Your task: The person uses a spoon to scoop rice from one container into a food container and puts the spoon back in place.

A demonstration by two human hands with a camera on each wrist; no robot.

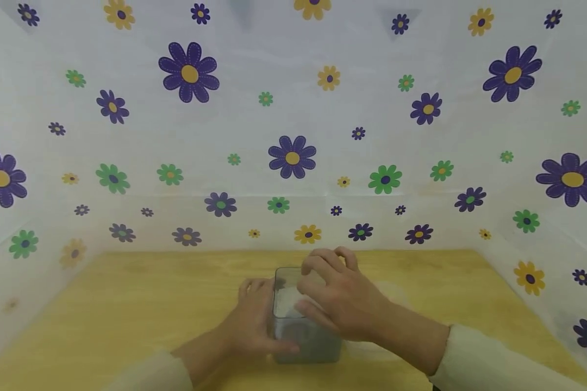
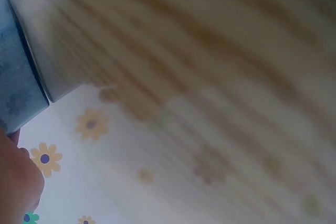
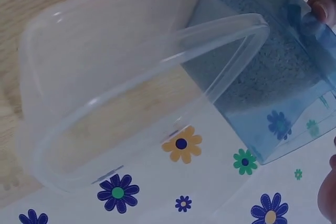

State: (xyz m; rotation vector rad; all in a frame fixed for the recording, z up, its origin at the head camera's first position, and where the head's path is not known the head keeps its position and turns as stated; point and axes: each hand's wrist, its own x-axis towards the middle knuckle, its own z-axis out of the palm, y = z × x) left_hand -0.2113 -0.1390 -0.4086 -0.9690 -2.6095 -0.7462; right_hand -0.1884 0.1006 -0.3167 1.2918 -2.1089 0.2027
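Observation:
A square, see-through blue-grey container [image 1: 308, 339] stands on the table, with pale, rice-like grains [image 3: 273, 61] inside. At its left side my left hand [image 1: 254, 317] grips it, the thumb across the front and the fingers along the far left side. The left wrist view shows only the edge of that hand [image 2: 21, 182] beside the container [image 2: 21, 72]. Over the container's mouth my right hand [image 1: 342, 298] hovers with bent fingers, thumb and forefinger apart. I see nothing between them. The right wrist view catches part of the right hand [image 3: 328, 195] at its right edge.
A clear plastic tub [image 3: 105, 66] stands right of the container, mostly behind my right forearm in the head view. The wooden table [image 1: 166, 304] is enclosed at the back and sides by white flower-printed sheeting [image 1: 254, 125].

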